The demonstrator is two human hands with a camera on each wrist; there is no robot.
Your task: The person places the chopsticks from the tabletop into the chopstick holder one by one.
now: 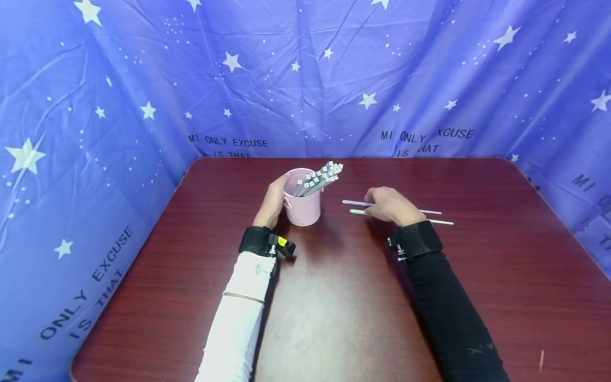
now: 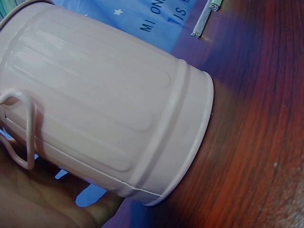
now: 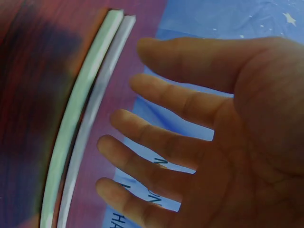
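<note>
A pink bucket (image 1: 304, 211) with small side handles stands upright on the table. My left hand (image 1: 273, 200) holds it by its left side, with the fingers against the wall in the left wrist view. A bunch of thin pale sticks (image 1: 319, 182) with white ends leans to the right inside the bucket. To its right, two separate sticks lie side by side, a lilac one (image 3: 93, 109) and a pale green one (image 3: 66, 128). Over them hovers my right hand (image 1: 393, 206); its fingers look spread and apart from the sticks in the right wrist view.
The reddish-brown wooden table (image 1: 353, 297) has rounded corners. A blue curtain (image 1: 305, 79) with white stars and black lettering hangs behind it and along its sides.
</note>
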